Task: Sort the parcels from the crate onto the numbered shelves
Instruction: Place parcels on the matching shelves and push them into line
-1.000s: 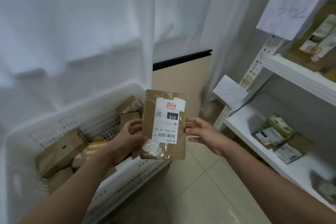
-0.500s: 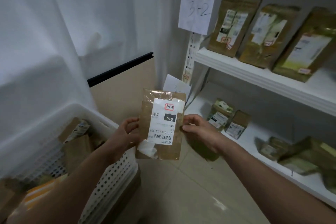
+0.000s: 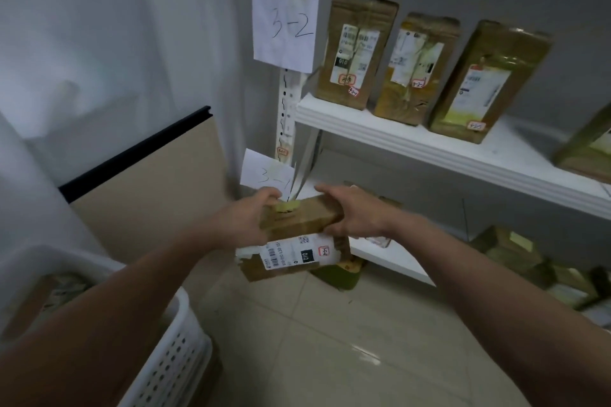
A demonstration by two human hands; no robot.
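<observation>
- Now the parcel (image 3: 294, 238) lies tipped over on its side. Before, it stood up tall.
- Who holds it?
- Left hand (image 3: 244, 221) grips one end and right hand (image 3: 353, 211) grips the other. Its long side runs from hand to hand.
- Where next?
- Probably the lower shelf (image 3: 396, 261) by the 3-1 sign (image 3: 264, 172), just ahead. Right hand is nearer.
</observation>
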